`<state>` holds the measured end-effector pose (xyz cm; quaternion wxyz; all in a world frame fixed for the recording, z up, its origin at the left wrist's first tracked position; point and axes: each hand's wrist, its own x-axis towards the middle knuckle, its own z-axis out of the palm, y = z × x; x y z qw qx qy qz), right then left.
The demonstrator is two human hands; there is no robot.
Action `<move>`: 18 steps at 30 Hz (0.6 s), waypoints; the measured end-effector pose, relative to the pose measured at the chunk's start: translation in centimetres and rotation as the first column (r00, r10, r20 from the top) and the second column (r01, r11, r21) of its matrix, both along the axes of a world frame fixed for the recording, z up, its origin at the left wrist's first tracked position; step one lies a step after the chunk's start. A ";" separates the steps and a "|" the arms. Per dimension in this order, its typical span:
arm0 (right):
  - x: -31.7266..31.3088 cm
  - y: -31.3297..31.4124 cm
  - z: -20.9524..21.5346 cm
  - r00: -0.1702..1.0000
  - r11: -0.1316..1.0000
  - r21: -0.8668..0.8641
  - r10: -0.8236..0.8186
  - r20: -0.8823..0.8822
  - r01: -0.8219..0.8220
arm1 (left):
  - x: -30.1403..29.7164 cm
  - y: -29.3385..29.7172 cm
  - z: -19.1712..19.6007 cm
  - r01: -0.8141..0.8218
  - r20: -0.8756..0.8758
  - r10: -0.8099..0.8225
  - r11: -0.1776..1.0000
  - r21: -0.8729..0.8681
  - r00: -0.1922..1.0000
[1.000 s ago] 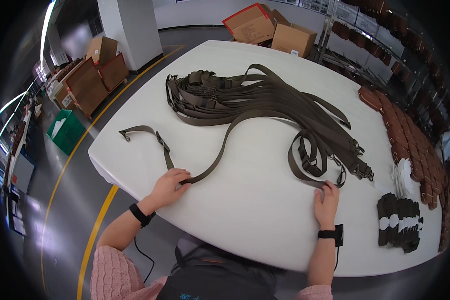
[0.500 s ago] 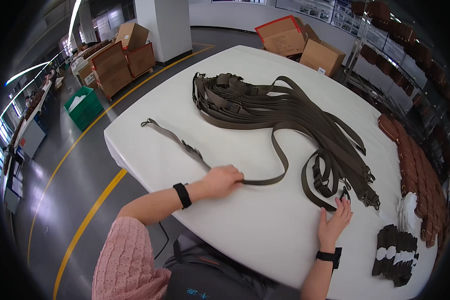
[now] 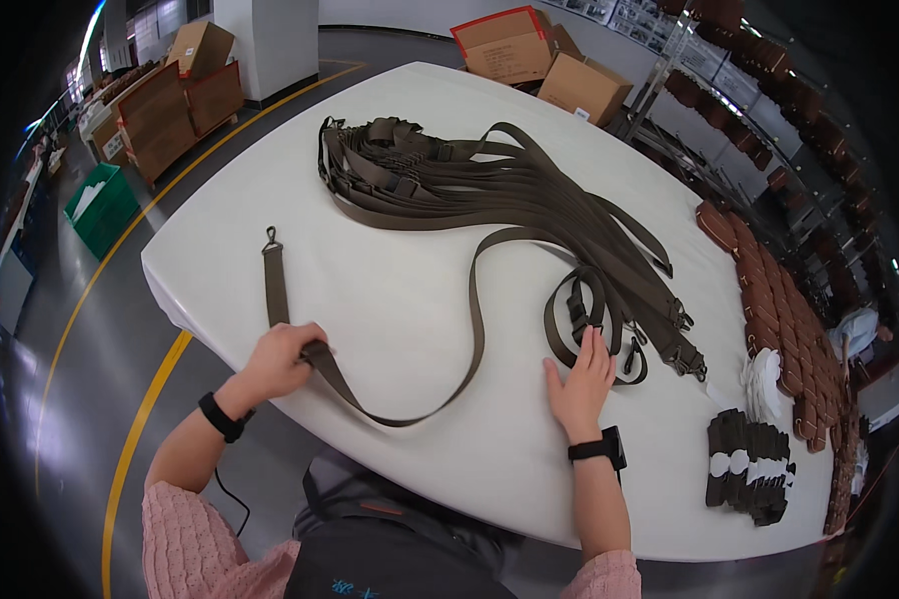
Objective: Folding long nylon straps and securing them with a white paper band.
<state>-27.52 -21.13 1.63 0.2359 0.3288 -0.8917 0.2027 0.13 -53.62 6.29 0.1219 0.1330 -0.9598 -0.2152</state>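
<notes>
I see that my left hand [image 3: 280,357] has slid back toward the near left edge of the desk [image 3: 390,290], drawing the olive strap [image 3: 469,329] out longer; its clip end [image 3: 270,240] now lies straighter, farther left. I judge the strap is being pulled free of the pile of straps [image 3: 489,190]. Left hand is closed around the strap; my right hand [image 3: 581,379] lies flat, fingers spread, pinning the looped end.

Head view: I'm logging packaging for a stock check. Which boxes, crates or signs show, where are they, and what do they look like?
Cardboard box: beyond the table's far end, brown with red rim.
Second cardboard box: right of it, plain brown.
Stacked cartons: floor, upper left, brown, red-edged.
Green crate: floor, far left.
Wall notices: top, pale, too small to make out.
</notes>
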 end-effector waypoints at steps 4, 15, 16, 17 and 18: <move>-3.1 4.4 1.3 0.986 0.998 0.039 -0.062 0.157 0.057 | 3.4 -8.2 2.8 -0.106 -0.301 0.573 0.570 0.815 0.762; -7.3 1.4 22.1 0.700 0.950 -0.171 0.308 0.645 -0.261 | 7.0 -6.6 4.8 -0.290 0.043 0.382 0.618 0.731 0.923; -8.6 -0.9 23.4 0.794 0.965 -0.095 0.255 0.551 -0.243 | 6.0 -5.6 5.5 -0.255 0.066 0.287 0.691 0.677 0.956; -11.4 -1.9 24.4 0.856 0.971 -0.079 0.236 0.460 -0.225 | 4.4 -4.4 7.0 -0.247 0.178 0.173 0.738 0.628 0.969; -13.5 -3.0 25.1 0.899 0.971 -0.075 0.240 0.366 -0.229 | 4.1 -4.4 6.3 -0.073 0.100 0.024 0.852 0.518 0.995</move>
